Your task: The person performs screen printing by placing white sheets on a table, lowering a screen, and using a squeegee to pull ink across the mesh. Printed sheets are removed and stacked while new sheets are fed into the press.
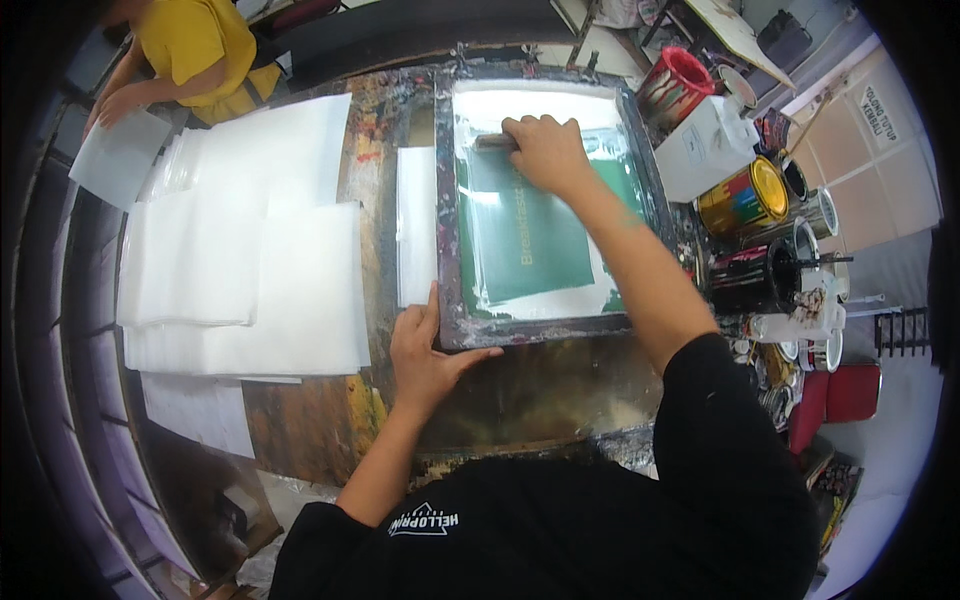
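A screen-printing frame (447, 210) with a dark, paint-stained border lies flat on a stained worktable (520, 385). Its mesh carries a green ink area (530, 235). My right hand (545, 150) grips a squeegee (492, 141) at the far end of the mesh. My left hand (425, 350) presses on the frame's near left corner, thumb along the near rail, fingers spread. A white sheet (416, 225) pokes out from under the frame's left side.
Stacks of white sheets (250, 260) cover the table's left half. Several paint cans (745, 195) and a white box (705, 145) crowd the right side. A person in a yellow shirt (195, 45) handles a white sheet (120, 155) at the far left.
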Motion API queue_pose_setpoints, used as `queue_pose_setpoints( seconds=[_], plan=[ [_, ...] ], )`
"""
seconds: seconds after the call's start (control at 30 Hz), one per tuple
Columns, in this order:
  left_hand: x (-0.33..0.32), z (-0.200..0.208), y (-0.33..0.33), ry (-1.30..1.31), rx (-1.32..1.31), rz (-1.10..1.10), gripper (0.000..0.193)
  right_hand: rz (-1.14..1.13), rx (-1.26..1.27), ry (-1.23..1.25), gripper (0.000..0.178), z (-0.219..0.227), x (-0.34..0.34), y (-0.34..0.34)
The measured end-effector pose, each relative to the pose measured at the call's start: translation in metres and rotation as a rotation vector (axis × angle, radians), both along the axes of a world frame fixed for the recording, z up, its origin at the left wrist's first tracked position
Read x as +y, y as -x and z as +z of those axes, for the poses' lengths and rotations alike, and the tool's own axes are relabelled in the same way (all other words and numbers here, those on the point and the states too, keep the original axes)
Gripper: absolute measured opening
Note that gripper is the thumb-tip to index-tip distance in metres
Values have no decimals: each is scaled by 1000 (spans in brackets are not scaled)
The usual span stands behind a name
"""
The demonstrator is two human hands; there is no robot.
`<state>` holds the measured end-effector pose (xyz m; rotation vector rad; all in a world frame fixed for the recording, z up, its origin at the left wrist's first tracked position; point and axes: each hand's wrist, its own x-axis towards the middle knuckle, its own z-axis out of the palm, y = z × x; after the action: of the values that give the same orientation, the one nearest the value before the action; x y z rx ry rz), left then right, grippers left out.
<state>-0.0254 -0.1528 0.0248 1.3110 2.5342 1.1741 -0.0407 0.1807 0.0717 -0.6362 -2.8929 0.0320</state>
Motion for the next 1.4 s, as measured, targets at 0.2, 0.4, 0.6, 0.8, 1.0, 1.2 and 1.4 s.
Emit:
queue_pose_setpoints(
  seconds=[0.2,0.4,0.6,0.8,1.0,1.2,1.4],
  plan=[
    [2,-5,-2,-184,-33,17,120,49,-57,33,34,14,44,41],
    [-5,-2,-3,-57,59,3,118,64,29,-60,27,7,-23,-28],
    [-4,-4,-5,-75,6,33,113,99,-122,59,37,48,-121,-132],
    [40,47,-3,-714,-349,6,94,95,319,-101,48,120,-144,-139],
    [55,87,60,-709,-362,30,61,124,665,-350,62,185,-102,-88],
    [39,8,88,24,0,252,35,135,633,-239,75,219,-87,-68],
    [56,5,79,150,167,314,31,49,560,-125,80,237,-86,-66]
  ],
)
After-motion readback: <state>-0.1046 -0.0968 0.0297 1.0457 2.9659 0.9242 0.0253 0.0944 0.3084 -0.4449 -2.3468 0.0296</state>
